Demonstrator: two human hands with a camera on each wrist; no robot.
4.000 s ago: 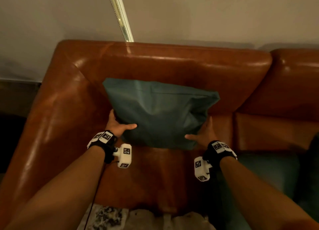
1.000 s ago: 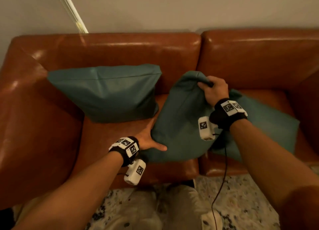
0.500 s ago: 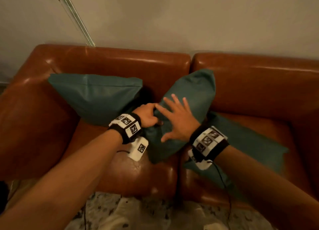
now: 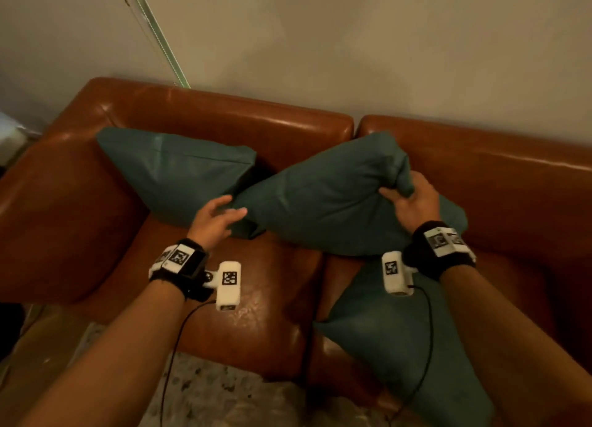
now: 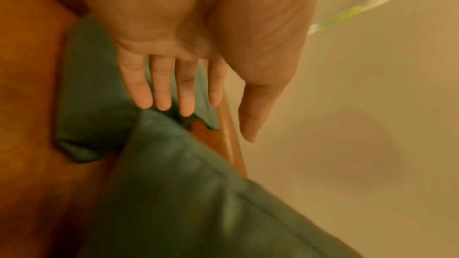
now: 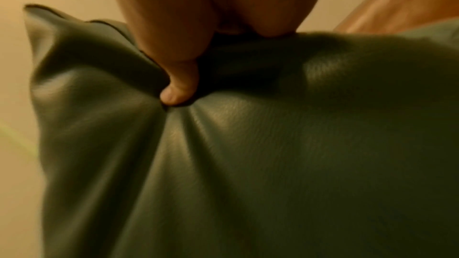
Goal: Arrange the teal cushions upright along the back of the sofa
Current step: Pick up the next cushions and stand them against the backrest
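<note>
One teal cushion stands upright against the sofa back at the left. A second teal cushion lies tilted across the middle seam, its left corner low near the first. My right hand grips its upper right corner, the thumb dug into the fabric. My left hand is open with straight fingers at that cushion's lower left corner; contact is unclear. A third teal cushion lies flat on the right seat, under my right forearm.
The brown leather sofa has a broad left armrest and a bare left seat. A plain wall rises behind it, with a thin green-white strip slanting down. Speckled floor shows below the front edge.
The middle cushion has swung from standing on end to lying slanted. My right hand went from flat on its face to gripping its upper right corner. My left hand has opened at its lower left.
</note>
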